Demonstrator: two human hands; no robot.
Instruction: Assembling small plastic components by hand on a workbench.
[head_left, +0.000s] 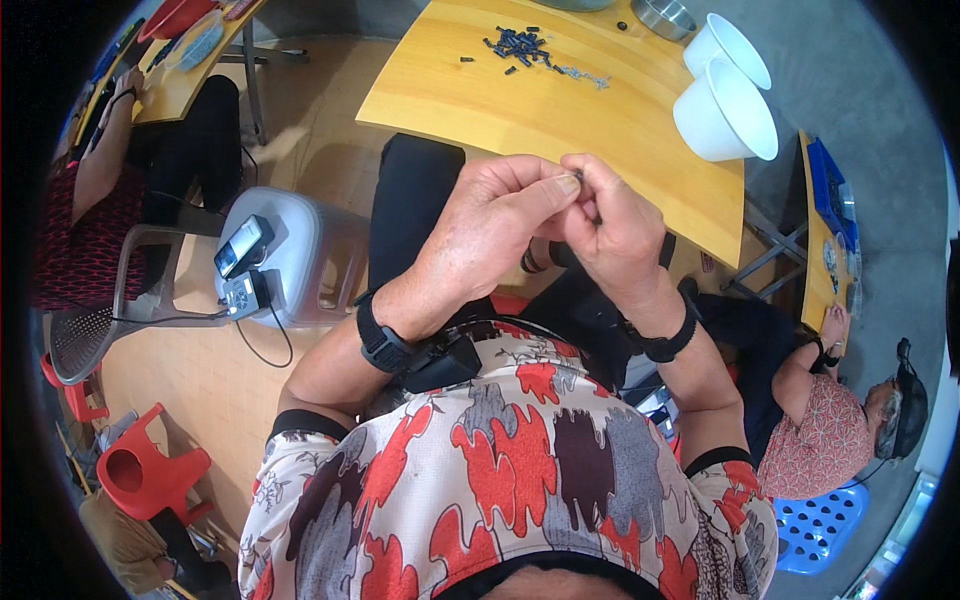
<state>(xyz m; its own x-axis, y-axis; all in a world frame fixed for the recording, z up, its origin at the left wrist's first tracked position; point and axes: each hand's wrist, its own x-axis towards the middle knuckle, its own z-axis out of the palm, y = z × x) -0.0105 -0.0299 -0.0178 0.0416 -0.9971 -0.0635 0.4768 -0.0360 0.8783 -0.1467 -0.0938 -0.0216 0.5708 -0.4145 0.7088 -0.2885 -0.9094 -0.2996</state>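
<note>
My left hand (pixel 500 215) and my right hand (pixel 618 225) meet in front of me, above my lap and just short of the table's near edge. Thumbs and fingertips of both pinch together around a tiny dark piece (pixel 579 176), mostly hidden by the fingers. Its kind cannot be made out. Beyond the hands, on the yellow wooden table (pixel 590 125), lies a loose pile of small black cylindrical parts (pixel 520 45). Beside that pile spreads a scatter of small clear or silvery pieces (pixel 588 75).
Two white plastic tubs (pixel 715 110) and a metal bowl (pixel 664 18) stand at the table's right side. Left of me, a grey-white stool (pixel 290 210) carries small electronic devices (pixel 243 245). People sit at tables on both sides. A red chair (pixel 150 465) is at lower left.
</note>
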